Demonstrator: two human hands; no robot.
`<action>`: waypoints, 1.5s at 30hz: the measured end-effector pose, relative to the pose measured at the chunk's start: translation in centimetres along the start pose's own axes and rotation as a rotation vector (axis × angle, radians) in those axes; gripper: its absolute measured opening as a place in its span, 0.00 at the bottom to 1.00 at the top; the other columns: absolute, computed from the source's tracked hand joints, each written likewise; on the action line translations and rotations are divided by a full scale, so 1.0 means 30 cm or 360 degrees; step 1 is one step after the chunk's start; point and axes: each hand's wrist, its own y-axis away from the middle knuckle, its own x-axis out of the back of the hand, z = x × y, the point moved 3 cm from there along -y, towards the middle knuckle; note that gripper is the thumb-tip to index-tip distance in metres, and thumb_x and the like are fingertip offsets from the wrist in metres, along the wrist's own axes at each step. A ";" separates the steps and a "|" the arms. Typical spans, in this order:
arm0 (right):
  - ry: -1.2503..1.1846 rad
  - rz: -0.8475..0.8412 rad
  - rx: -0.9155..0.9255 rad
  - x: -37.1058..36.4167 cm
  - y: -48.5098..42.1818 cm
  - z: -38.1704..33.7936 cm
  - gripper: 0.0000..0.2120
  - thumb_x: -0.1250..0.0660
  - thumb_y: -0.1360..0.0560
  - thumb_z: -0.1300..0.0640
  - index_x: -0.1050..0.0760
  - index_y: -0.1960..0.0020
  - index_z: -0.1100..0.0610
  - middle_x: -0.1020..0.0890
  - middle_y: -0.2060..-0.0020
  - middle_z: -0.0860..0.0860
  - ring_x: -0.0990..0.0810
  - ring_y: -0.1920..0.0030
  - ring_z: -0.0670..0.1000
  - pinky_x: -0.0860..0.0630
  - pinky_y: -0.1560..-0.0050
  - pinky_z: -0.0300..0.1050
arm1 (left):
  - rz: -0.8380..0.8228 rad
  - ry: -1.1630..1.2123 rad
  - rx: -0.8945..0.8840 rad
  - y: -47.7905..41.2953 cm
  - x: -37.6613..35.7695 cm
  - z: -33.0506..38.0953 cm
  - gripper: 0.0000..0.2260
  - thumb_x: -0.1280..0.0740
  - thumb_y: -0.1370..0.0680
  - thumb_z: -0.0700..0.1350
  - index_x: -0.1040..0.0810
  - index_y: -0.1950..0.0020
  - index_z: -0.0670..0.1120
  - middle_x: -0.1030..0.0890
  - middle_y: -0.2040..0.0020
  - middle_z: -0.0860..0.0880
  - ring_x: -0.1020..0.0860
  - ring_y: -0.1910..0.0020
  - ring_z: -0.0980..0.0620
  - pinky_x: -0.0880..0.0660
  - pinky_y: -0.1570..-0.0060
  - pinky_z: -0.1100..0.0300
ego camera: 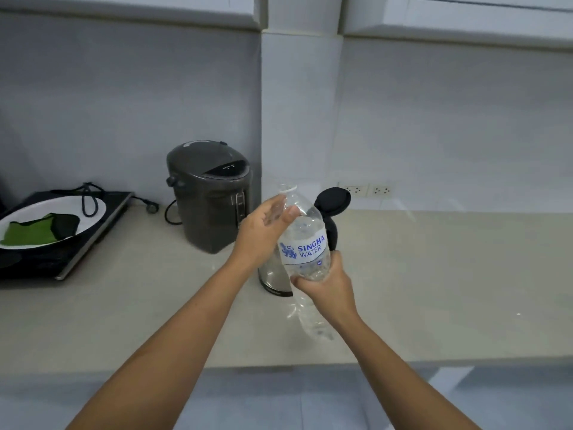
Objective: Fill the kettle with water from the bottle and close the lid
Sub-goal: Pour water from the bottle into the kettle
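A clear plastic water bottle (305, 243) with a white and blue label is held tilted over the counter, its white cap (286, 188) at the top left. My right hand (325, 283) grips its lower half. My left hand (263, 231) rests against the bottle's upper part, fingers spread near the neck, not on the cap. Behind the bottle stands a steel kettle (274, 279), mostly hidden, its black lid (333, 201) standing raised and its black handle showing to the right of the bottle.
A dark grey electric water boiler (209, 197) stands at the back left of the beige counter (449, 274). Further left a black cooktop (93, 228) carries a white plate (90, 217) with green leaves and a cord. Wall sockets (367, 190) sit behind.
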 end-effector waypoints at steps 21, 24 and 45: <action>0.0979 -0.0249 -0.0189 0.229 -0.174 0.035 0.36 0.25 0.36 0.47 0.39 0.33 0.45 0.20 0.56 0.45 0.20 0.58 0.50 0.22 0.57 0.49 | 0.0097 -0.0281 0.0624 -0.135 -0.043 -0.491 0.41 0.21 0.39 0.57 0.36 0.32 0.53 0.26 0.34 0.51 0.27 0.33 0.49 0.30 0.33 0.52; 0.1122 -0.0276 -0.0235 0.239 -0.187 0.021 0.38 0.26 0.37 0.46 0.40 0.32 0.44 0.21 0.58 0.47 0.20 0.59 0.52 0.22 0.57 0.49 | 0.0021 -0.0288 0.0642 -0.146 -0.054 -0.509 0.40 0.20 0.36 0.52 0.39 0.30 0.51 0.27 0.38 0.55 0.27 0.38 0.53 0.29 0.37 0.54; 0.1600 -0.0312 -0.0236 0.263 -0.240 -0.004 0.41 0.29 0.34 0.46 0.45 0.26 0.42 0.20 0.55 0.49 0.21 0.53 0.55 0.24 0.55 0.47 | 0.0044 -0.0387 0.0620 -0.170 -0.059 -0.550 0.47 0.22 0.35 0.56 0.44 0.24 0.49 0.26 0.33 0.52 0.26 0.35 0.49 0.29 0.37 0.53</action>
